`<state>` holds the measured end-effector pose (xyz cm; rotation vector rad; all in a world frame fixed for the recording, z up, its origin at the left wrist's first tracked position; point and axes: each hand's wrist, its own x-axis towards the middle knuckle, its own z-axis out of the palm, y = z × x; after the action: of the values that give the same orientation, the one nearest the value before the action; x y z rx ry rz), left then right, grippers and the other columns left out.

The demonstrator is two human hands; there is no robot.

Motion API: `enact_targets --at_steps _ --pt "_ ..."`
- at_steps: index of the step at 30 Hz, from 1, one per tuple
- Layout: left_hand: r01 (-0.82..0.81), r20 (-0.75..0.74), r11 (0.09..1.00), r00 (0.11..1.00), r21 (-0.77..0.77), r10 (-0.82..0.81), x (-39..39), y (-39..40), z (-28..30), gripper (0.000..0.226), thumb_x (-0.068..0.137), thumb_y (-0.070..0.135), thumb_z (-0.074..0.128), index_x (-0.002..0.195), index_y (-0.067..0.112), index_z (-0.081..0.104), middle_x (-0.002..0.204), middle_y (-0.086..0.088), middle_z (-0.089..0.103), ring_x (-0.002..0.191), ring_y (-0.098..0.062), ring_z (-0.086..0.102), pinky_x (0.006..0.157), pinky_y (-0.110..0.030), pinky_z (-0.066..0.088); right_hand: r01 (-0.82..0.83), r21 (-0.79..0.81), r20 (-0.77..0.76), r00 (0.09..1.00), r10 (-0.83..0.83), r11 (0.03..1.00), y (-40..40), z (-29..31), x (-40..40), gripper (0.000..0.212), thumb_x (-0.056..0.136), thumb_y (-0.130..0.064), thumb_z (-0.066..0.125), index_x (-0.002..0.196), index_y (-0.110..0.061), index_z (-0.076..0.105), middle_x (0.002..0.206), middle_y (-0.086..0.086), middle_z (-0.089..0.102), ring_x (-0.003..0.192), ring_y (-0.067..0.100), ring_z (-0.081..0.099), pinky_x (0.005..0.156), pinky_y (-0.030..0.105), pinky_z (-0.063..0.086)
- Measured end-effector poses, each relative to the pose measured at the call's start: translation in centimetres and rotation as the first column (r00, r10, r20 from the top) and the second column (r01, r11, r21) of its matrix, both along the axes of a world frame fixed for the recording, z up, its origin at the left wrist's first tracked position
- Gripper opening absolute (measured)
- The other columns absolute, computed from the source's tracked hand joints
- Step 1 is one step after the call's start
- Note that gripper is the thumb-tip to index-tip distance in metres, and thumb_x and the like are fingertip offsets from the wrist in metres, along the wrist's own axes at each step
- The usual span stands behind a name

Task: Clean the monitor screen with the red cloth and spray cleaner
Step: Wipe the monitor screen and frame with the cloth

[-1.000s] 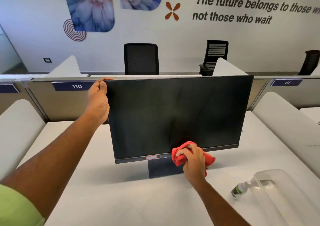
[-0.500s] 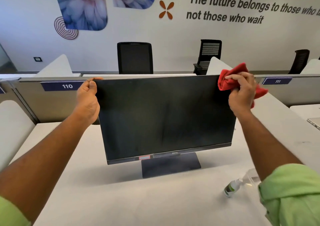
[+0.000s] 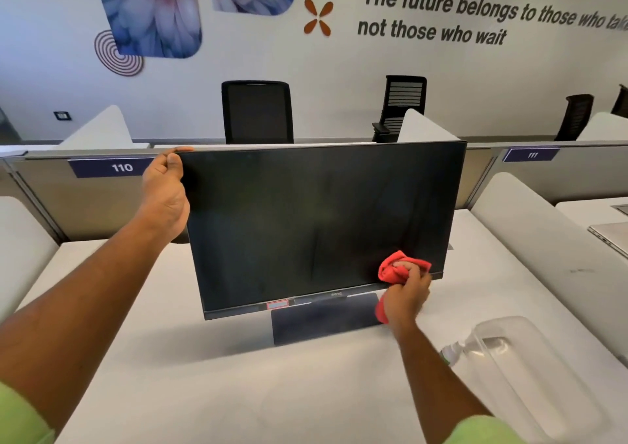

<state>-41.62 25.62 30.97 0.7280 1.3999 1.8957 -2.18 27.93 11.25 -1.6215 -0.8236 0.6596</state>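
Observation:
A black monitor point(image 3: 316, 226) stands on its dark base on the white desk point(image 3: 210, 386), its screen dark and streaked. My left hand point(image 3: 164, 195) grips the monitor's upper left corner, thumb on the front edge. My right hand point(image 3: 406, 295) holds the bunched red cloth point(image 3: 396, 268) and presses it against the screen's lower right corner, at the bottom bezel. The spray cleaner bottle point(image 3: 453, 353) lies on the desk to the right of my right forearm, partly hidden behind a clear plastic tray.
A clear plastic tray point(image 3: 530, 372) sits at the desk's right front. Grey partitions labelled 110 point(image 3: 120, 167) and 111 run behind the monitor. A laptop point(image 3: 611, 236) lies on the neighbouring desk at right. Black office chairs point(image 3: 257, 112) stand by the far wall.
My right hand brought the red cloth from the bottom middle up to the top right corner, then down to the lower right corner. My left hand kept its grip on the top left corner.

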Motion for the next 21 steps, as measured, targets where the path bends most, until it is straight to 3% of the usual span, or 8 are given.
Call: enact_targets --at_steps 3,6,9,12,14,17,19,21 --pt "0.009 0.007 1.0 1.0 0.006 -0.009 0.2 -0.2 0.0 0.028 0.108 0.029 0.042 0.102 0.028 0.07 0.105 0.01 0.07 0.107 -0.008 0.061 0.086 -0.019 0.047 -0.01 0.052 0.052 0.999 0.007 0.999 -2.7 0.9 -5.2 0.034 0.082 0.019 0.052 0.093 -0.005 0.075 0.097 -0.012 0.064 0.095 0.021 0.064 0.085 0.018 0.049" --pt "0.007 -0.002 1.0 1.0 -0.002 -0.007 0.3 -0.5 -0.1 0.029 0.109 0.029 0.04 0.103 0.027 0.068 0.106 0.009 0.068 0.108 -0.008 0.06 0.091 -0.02 0.046 -0.095 -0.005 0.104 0.99 0.095 0.995 -5.6 0.9 -11.0 0.027 0.083 0.003 0.058 0.091 -0.019 0.072 0.106 0.001 0.065 0.096 0.023 0.065 0.085 0.048 0.054" --pt "-0.002 -0.007 1.0 1.0 -0.013 0.002 0.6 -0.7 0.1 0.029 0.109 0.03 0.04 0.103 0.027 0.067 0.107 0.009 0.067 0.11 -0.01 0.059 0.095 -0.022 0.045 -0.189 -0.017 0.165 0.968 0.189 0.982 -8.3 -0.1 -16.3 0.035 0.085 0.004 0.058 0.097 -0.024 0.074 0.122 0.001 0.058 0.112 0.029 0.056 0.095 0.046 0.053" --pt "-0.007 -0.004 0.999 1.0 -0.032 0.007 0.5 -0.9 0.3 0.028 0.109 0.031 0.04 0.103 0.028 0.067 0.107 0.009 0.067 0.109 -0.009 0.06 0.093 -0.021 0.046 -0.498 -0.096 0.187 0.841 0.507 0.862 -10.7 -0.4 -19.3 0.04 0.088 0.001 0.062 0.114 -0.026 0.076 0.129 0.0 0.055 0.115 0.021 0.055 0.097 0.032 0.051" --pt "0.008 0.0 0.999 1.0 -0.036 -0.008 0.4 -1.1 0.3 0.028 0.109 0.031 0.04 0.104 0.028 0.067 0.105 0.01 0.068 0.106 -0.008 0.061 0.087 -0.02 0.046 -0.618 0.05 0.197 0.776 0.599 0.784 -10.9 0.5 -18.5 0.047 0.083 0.015 0.058 0.105 -0.021 0.078 0.117 0.002 0.063 0.106 0.016 0.063 0.092 0.029 0.053" --pt "0.027 0.019 0.999 0.999 -0.038 -0.026 0.3 -1.2 0.6 0.027 0.108 0.033 0.043 0.104 0.029 0.069 0.097 0.015 0.073 0.105 -0.007 0.063 0.081 -0.018 0.046 -0.442 0.361 0.08 0.892 0.445 0.821 -8.2 4.4 -13.9 0.059 0.071 0.022 0.047 0.092 -0.027 0.073 0.101 -0.001 0.069 0.094 0.015 0.07 0.083 0.036 0.058" --pt "0.037 0.024 0.999 0.999 -0.038 -0.036 0.6 -1.3 0.8 0.028 0.108 0.034 0.043 0.101 0.03 0.071 0.09 0.02 0.075 0.103 -0.006 0.065 0.077 -0.017 0.048 -0.201 0.395 -0.053 0.969 0.24 0.897 -4.1 8.3 -9.5 0.062 0.075 0.021 0.048 0.106 -0.027 0.073 0.111 0.008 0.068 0.097 0.027 0.072 0.071 0.051 0.062" --pt "0.034 0.025 0.999 0.999 -0.032 -0.033 0.7 -1.4 0.7 0.03 0.108 0.033 0.043 0.1 0.031 0.072 0.089 0.022 0.075 0.103 -0.006 0.065 0.077 -0.018 0.049 -0.009 0.384 -0.056 0.998 0.034 0.923 0.6 12.1 -4.7 0.064 0.078 0.016 0.051 0.124 -0.025 0.07 0.128 0.011 0.061 0.111 0.035 0.07 0.077 0.055 0.064"
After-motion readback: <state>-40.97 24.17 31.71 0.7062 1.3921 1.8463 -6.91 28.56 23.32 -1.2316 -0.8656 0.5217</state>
